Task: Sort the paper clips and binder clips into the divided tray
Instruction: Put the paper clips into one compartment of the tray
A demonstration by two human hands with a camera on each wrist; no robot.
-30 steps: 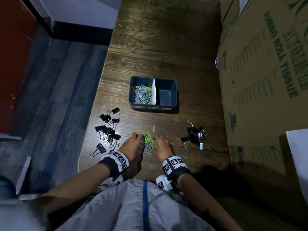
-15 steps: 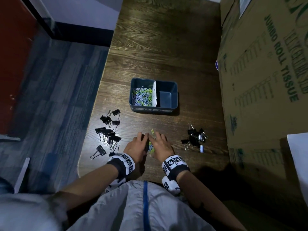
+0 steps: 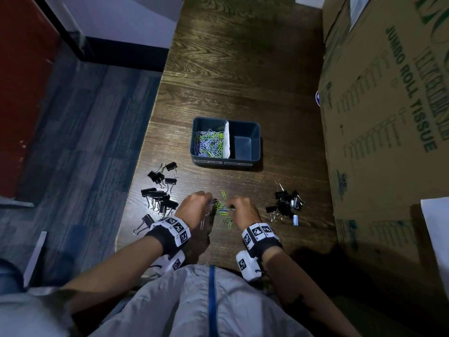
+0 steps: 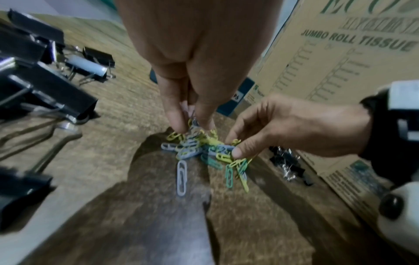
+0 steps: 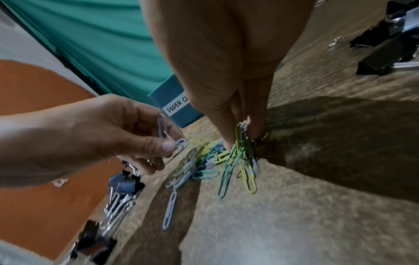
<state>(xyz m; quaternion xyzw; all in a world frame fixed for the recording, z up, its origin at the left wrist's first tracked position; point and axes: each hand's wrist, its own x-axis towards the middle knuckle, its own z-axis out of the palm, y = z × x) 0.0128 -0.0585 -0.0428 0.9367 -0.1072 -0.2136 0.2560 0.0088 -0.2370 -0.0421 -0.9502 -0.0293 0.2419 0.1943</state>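
Observation:
A small heap of coloured paper clips (image 3: pixel 222 210) lies on the wooden table between my hands. My left hand (image 3: pixel 210 203) pinches a few pale clips at the heap's left side (image 4: pixel 191 125). My right hand (image 3: pixel 233 206) pinches a hanging bunch of green and yellow clips (image 5: pixel 243 130). One pale clip (image 4: pixel 182 177) lies loose nearer to me. Beyond the hands stands the blue divided tray (image 3: pixel 226 162). Its left compartment holds many paper clips (image 3: pixel 209 143); its right compartment (image 3: pixel 244 148) holds nothing. Black binder clips lie in a group to the left (image 3: pixel 160 193) and another to the right (image 3: pixel 285 205).
A tall cardboard box (image 3: pixel 388 117) walls off the table's right side, close to the right binder clips. The table's left edge (image 3: pixel 136 190) runs just beside the left binder clips, with blue carpet below. Bare wood stretches behind the tray.
My hands swept the clips together into a heap, then drew slightly apart. Each now pinches some clips, and a few lie loose near me.

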